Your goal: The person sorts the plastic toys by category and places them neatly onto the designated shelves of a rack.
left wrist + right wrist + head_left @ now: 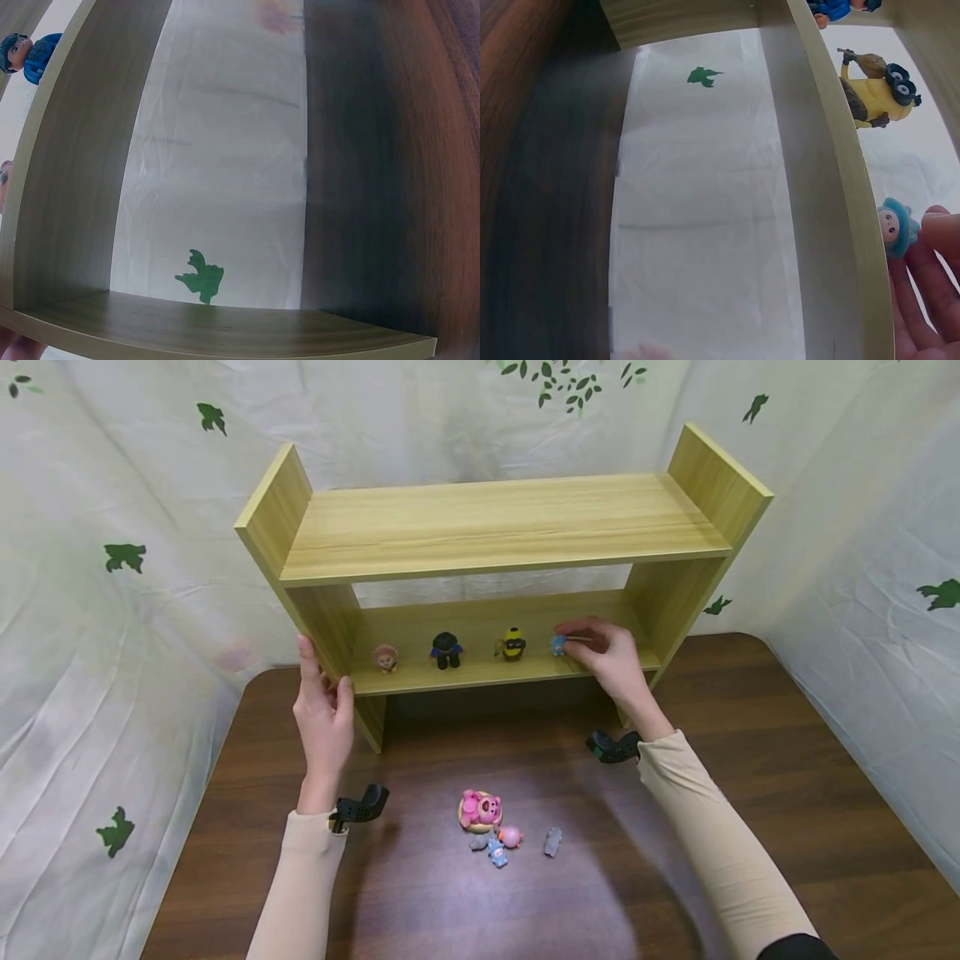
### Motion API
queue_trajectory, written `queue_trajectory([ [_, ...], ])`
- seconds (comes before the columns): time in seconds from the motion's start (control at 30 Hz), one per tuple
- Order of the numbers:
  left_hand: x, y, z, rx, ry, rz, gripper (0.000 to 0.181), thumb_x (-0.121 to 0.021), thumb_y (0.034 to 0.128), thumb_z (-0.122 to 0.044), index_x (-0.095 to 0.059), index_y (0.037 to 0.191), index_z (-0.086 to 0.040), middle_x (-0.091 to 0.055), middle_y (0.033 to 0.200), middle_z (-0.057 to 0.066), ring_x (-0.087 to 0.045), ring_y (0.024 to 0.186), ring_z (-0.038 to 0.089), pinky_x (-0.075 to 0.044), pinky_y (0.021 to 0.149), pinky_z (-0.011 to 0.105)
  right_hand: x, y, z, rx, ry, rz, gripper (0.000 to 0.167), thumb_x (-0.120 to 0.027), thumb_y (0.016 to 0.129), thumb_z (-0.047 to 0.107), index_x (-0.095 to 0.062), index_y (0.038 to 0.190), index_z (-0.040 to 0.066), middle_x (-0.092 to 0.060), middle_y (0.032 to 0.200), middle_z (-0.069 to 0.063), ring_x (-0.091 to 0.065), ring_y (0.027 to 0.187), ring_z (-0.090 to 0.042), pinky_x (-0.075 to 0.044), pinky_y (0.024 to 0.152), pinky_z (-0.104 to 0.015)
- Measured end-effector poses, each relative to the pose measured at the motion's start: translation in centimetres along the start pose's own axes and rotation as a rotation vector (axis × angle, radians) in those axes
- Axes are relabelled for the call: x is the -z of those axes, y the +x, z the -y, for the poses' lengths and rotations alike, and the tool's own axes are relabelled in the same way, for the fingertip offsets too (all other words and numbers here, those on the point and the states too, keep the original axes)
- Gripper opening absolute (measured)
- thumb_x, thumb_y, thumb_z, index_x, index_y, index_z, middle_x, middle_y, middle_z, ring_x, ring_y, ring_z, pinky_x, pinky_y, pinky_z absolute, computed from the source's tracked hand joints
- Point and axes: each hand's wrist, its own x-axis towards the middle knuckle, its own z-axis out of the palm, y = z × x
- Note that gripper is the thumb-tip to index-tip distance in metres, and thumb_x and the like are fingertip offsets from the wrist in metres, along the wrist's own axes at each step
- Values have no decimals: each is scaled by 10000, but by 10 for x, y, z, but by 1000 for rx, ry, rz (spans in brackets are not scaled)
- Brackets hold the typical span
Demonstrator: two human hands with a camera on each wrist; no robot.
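Observation:
A light wooden shelf (510,527) stands on the table. My left hand (324,718) holds its left side panel, thumb at the front edge and fingers along the outside. Toward the right end of the middle board, my right hand (609,658) pinches a small light-blue figurine (898,228) between thumb and fingers. The figurine is upright at the board's front edge. To its left on that board stand a yellow Minion figurine (513,645), a dark-haired figurine in blue (446,651) and a small pinkish-brown figurine (386,658).
On the brown table (420,893) in front of the shelf lie a pink bear figurine (481,811), a small pink figurine (511,837), another light-blue figurine (497,852) and a grey figurine (552,842). A second grey piece (479,842) lies beside the bear. White leaf-patterned cloth hangs behind.

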Motion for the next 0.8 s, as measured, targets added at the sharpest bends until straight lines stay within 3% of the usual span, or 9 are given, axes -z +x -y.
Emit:
queue_trajectory([
  [0.33, -1, -1, 1, -4, 3, -6, 843, -469, 928, 62, -167, 1506, -471, -512, 1274, 215, -509, 729, 271, -311, 556, 168, 7, -5, -8, 55, 77, -93, 235, -583, 888, -82, -611, 1104, -169, -613, 1123, -284, -572, 1064, -385, -490, 835, -255],
  [0.6, -1, -1, 1, -3, 0, -5, 843, -472, 929, 63, -168, 1506, -471, -511, 1282, 205, -510, 737, 273, -313, 559, 170, 15, -12, -22, 114, 102, -127, 202, -615, 879, -76, -643, 1074, -119, -682, 1064, -98, -624, 1002, -185, -485, 822, -244],
  [0.8, 0, -1, 0, 4, -6, -2, 834, -474, 930, 59, -172, 1510, -458, -512, 1278, 207, -507, 739, 273, -321, 569, 165, 16, -29, -21, 113, 166, -116, 207, -616, 870, -95, -620, 1069, -149, -687, 1051, -69, -634, 989, -225, -495, 832, -256],
])
